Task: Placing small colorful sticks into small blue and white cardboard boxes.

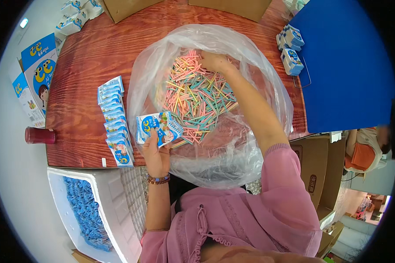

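Observation:
My left hand (152, 149) grips two blue-and-white snack packets (159, 128) at their lower edge, the packets overlapping over the near left side of a pile of sticks. Thin pink, yellow and green candy sticks (197, 98) lie loose in a wide, clear plastic bag (232, 160) with its mouth spread out. At the pile's far edge, my right hand (214, 62) is bent down with curled fingers touching the pink sticks. Its fingertips are partly hidden, so what they pinch does not show. Left of the bag, a row of similar packets (114, 120) overlaps on the table.
The wooden table (79, 96) carries a red jar (40, 135) at its left edge and bundled packets (291, 61) at the right, beside a blue panel (346, 65). Cardboard boxes (230, 8) stand at the back. Below left, a white foam box (112, 193) holds blue items.

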The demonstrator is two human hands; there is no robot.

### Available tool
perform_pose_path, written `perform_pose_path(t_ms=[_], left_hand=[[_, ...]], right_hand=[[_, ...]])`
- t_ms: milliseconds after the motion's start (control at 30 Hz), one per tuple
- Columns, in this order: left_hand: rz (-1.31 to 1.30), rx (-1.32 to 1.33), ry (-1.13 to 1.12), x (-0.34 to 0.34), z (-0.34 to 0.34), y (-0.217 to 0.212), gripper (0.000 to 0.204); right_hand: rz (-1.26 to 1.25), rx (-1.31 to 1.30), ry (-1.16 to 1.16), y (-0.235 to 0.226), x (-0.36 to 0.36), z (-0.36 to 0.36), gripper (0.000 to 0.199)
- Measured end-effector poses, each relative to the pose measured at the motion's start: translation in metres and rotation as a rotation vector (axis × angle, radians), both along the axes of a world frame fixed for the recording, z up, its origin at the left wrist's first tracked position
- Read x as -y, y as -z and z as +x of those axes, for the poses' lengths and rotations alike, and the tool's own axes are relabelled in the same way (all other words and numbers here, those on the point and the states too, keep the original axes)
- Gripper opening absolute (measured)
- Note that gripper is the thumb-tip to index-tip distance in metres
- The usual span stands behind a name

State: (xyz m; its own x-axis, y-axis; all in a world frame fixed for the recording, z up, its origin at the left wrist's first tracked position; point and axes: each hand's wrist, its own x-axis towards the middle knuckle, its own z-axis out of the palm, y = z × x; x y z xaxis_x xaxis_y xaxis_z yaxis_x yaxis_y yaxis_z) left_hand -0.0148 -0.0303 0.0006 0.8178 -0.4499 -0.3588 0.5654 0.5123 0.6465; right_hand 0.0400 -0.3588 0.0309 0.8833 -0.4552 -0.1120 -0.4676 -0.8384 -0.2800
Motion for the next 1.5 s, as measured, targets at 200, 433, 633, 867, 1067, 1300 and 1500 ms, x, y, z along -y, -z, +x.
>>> perform_pose_path(t_ms=[200, 433, 633, 867, 1067, 1300, 1500], left_hand=[[0.023, -0.038, -0.041, 0.003, -0.001, 0.005, 0.019], [-0.051, -0.022, -0.007, -0.008, 0.002, 0.018, 0.016], [-0.05, -0.018, 0.02, 0.002, 0.0, 0.012, 0.017], [-0.058, -0.002, 0.021, -0.006, 0.0, 0.017, 0.016], [-0.125, -0.028, 0.004, 0.003, -0.001, 0.013, 0.015], [-0.151, -0.049, 0.03, 0.002, -0.002, 0.012, 0.017], [-0.136, -0.042, 0.029, 0.004, -0.005, 0.006, 0.017]], right_hand=[[-0.09, -0.21, 0.026, 0.016, 0.004, 0.018, 0.049], [0.106, 0.052, -0.13, 0.028, 0.015, -0.003, 0.043], [-0.036, -0.12, -0.007, 0.019, 0.015, -0.016, 0.046], [-0.103, -0.048, -0.029, 0.019, 0.009, -0.013, 0.036], [0.248, 0.203, 0.009, 0.019, 0.026, -0.049, 0.028], [0.873, 0.756, 0.087, 0.026, -0.044, -0.072, 0.027], [0.575, 0.773, -0.093, 0.051, -0.046, -0.081, 0.027]])
